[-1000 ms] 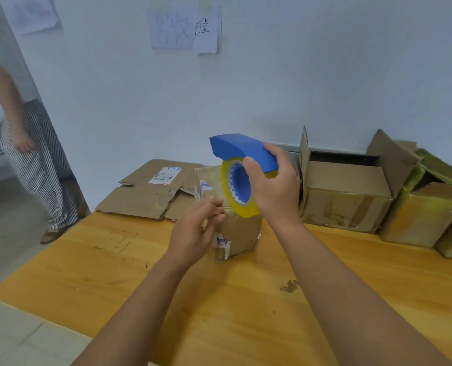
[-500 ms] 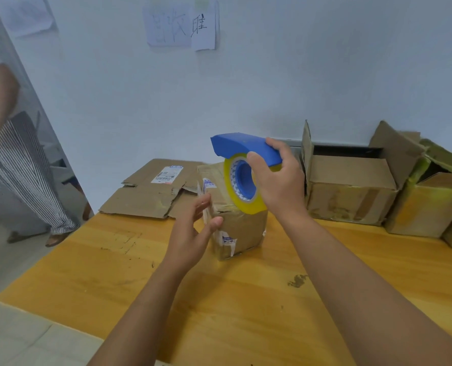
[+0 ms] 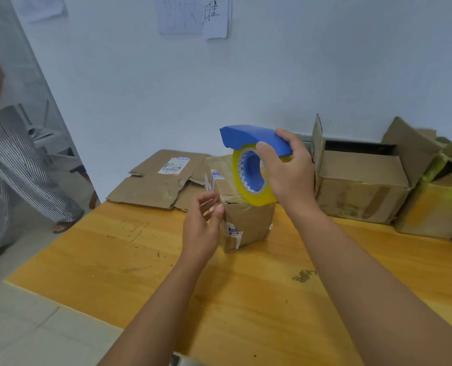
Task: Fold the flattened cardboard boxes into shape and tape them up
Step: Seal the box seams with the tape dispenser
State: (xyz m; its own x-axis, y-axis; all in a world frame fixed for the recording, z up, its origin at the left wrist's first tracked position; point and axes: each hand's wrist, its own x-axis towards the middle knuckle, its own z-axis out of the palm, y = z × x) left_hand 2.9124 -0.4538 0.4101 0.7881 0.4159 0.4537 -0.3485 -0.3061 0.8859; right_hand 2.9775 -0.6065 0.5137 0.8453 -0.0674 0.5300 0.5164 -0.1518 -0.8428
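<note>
A small brown cardboard box [image 3: 248, 225], folded into shape and bearing old labels, stands on the wooden table [image 3: 129, 262]. My right hand [image 3: 291, 178] grips a blue tape dispenser [image 3: 254, 137] with a yellow-edged tape roll [image 3: 254, 196], and the roll rests on the box's top. My left hand [image 3: 202, 228] hovers at the box's left side with relaxed fingers, the thumb at the upper edge. A thin clear strip of tape [image 3: 209, 180] stands up just above those fingers. I cannot tell whether the fingers touch it.
Flattened cardboard [image 3: 153, 186] lies at the table's far edge by the wall. An open box [image 3: 359, 196] and a yellowish taped box [image 3: 431, 210] stand at the right. A person in striped trousers [image 3: 16, 178] stands at the left, off the table.
My left hand has loosened from a pinch at the box's side and drawn slightly away. The dispenser has stayed on the box top. The person at the left has moved further left.
</note>
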